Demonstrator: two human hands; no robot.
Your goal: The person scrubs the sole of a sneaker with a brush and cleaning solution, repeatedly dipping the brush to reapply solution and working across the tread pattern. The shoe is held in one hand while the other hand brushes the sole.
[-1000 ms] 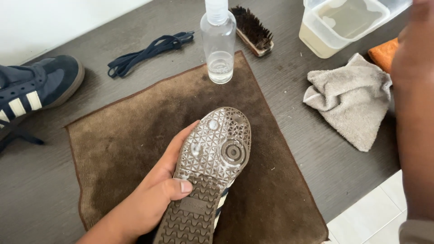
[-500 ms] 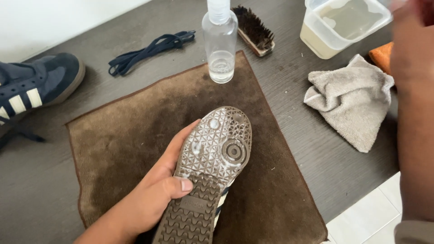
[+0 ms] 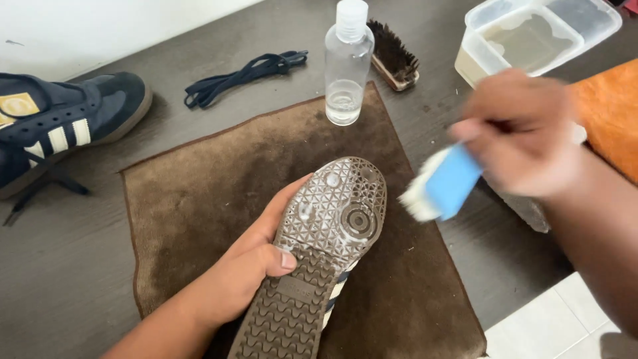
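Head view: the upturned shoe (image 3: pixel 319 256) lies sole-up over the brown cloth (image 3: pixel 199 219), gripped at its middle by the left hand (image 3: pixel 242 279), whose thumb presses across the tread while the fingers wrap the near edge. Its long axis runs diagonally, heel toward the bottom of the frame and toe pointing up and to the right, toward the clear bottle (image 3: pixel 347 63). The forefoot tread looks wet and foamy around the round pivot mark.

The right hand (image 3: pixel 525 133) is clenched around a blue-backed brush (image 3: pixel 442 186) with pale bristles, blurred, held just to the right of the toe and apart from the sole.

Scrubbing here would go best, in my judgement, with the bristles laid flat on the grooves, and the left hand's hold kept firm so the shoe does not twist.

Farther out, a wooden brush (image 3: pixel 393 63) lies beside the bottle, a plastic tub (image 3: pixel 531 40) of cloudy liquid sits at the upper right with an orange cloth (image 3: pixel 608 113) near it, dark laces (image 3: pixel 246 76) lie on the dark table (image 3: pixel 66 266), and the second shoe (image 3: pixel 63 123) rests upright at the left.
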